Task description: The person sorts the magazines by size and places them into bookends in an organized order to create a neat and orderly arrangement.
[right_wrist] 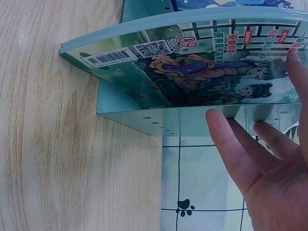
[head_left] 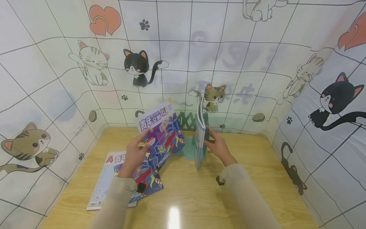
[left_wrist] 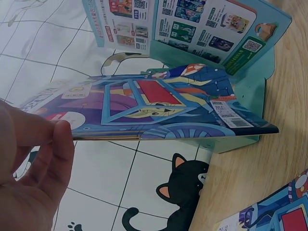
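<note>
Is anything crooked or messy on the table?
Yes! On the left of the table, a purple magazine lies slanted across a pale magazine, partly hiding it. That looks untidy because their edges don't line up. I see no spills.

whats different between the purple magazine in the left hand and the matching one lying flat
The held magazine is tilted up, while the flat magazine lies face up. The left hand pinches the held magazine near its edge; the flat magazine rests partly on a pale magazine. Both have purple-and-blue covers with a red panel.
</note>
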Available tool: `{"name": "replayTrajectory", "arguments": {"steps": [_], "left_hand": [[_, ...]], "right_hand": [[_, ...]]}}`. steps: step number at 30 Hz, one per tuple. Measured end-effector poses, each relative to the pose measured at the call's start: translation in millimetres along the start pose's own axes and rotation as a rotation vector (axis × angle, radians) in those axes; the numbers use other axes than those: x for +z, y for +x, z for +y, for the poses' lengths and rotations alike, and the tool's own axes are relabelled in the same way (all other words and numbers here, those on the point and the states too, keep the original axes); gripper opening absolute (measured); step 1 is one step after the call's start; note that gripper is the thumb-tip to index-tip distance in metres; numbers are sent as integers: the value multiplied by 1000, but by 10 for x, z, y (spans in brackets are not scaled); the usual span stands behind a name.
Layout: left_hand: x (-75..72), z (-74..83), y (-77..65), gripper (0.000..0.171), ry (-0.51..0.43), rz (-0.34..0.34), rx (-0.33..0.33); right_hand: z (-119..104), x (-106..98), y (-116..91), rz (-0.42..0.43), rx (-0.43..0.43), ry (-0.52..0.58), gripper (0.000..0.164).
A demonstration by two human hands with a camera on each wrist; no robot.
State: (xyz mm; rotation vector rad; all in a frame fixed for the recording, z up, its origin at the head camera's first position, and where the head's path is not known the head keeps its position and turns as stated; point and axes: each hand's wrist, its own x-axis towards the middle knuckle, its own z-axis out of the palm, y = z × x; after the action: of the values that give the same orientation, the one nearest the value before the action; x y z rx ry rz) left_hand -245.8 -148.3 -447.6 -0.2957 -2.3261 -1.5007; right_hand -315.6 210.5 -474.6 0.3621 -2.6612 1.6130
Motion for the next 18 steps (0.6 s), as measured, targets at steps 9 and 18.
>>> {"name": "replayTrajectory", "arguments": {"steps": [9,18], "left_hand": [[134,127,-4,71,130,74,124],[284,183,-7,71,225,119,168]], "right_hand": [[13,1,3,-3,-1,13,76],[-8,8,-6,3,19,-1,76]]}}
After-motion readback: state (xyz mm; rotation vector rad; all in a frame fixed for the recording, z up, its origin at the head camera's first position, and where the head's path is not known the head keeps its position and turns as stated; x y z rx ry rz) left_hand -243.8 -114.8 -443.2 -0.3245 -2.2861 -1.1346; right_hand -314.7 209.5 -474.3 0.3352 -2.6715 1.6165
